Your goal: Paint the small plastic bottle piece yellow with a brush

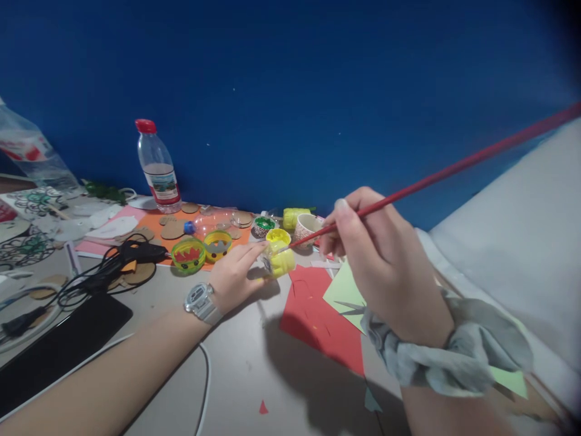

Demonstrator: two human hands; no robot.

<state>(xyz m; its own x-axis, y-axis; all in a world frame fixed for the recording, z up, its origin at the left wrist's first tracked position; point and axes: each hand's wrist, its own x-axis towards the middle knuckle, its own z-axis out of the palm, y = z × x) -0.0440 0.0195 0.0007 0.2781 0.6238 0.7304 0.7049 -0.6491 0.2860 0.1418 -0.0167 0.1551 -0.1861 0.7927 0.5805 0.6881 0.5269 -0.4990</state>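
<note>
My left hand (238, 272), with a watch on its wrist, is closed around one end of a small plastic bottle piece (282, 263) partly coated in yellow paint. A long red paintbrush (422, 183) is pinched in my right hand (379, 260), a grey scrunchie on that wrist. The brush's tip reaches down to the painted piece; whether it touches is hard to tell. Right behind stands a cup of yellow paint (278, 237), with a cup of green paint (264, 226) to its left. A patterned paper cup (307, 228) stands to the right, near another yellow-painted piece (296, 217).
Red paper (320, 321) and pale green paper with scissors (351, 307) lie below my right hand. Two decorated round pieces (188, 255) sit left of my left hand. A red-capped bottle (158, 175) stands by the blue wall. Black cables (113, 263) and a phone (68, 351) lie left.
</note>
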